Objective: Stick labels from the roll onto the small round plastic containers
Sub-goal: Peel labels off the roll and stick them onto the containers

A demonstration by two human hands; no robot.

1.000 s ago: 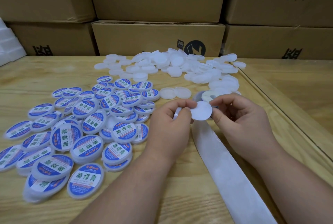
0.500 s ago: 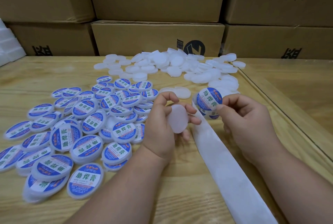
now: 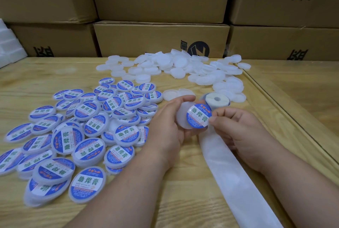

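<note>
A round blue-and-white label is being brought onto a blank white container held up above the tabletop, in the middle of the scene just near of the label roll. The label is overlapping the right part of the container's face; whether it is already pressed down cannot be told. The left hand is cupping the container, its fingers curling round the far rim and the thumb underneath, apparently to tilt the flat face toward the person. The right hand is pinching the label's right edge between thumb and forefinger, the other fingers loosely curled, probably so the sticky side touches little skin.

The label is carrying large green characters on a white band, with blue above and below and some small orange print. The container looks shallow, smooth and translucent.

A bare strip of backing paper is trailing from the roll toward the near right edge. To the left, a heap of labelled containers is lying on the tabletop; farther back, a pile of blank containers is waiting. Cardboard boxes are stacked behind.
</note>
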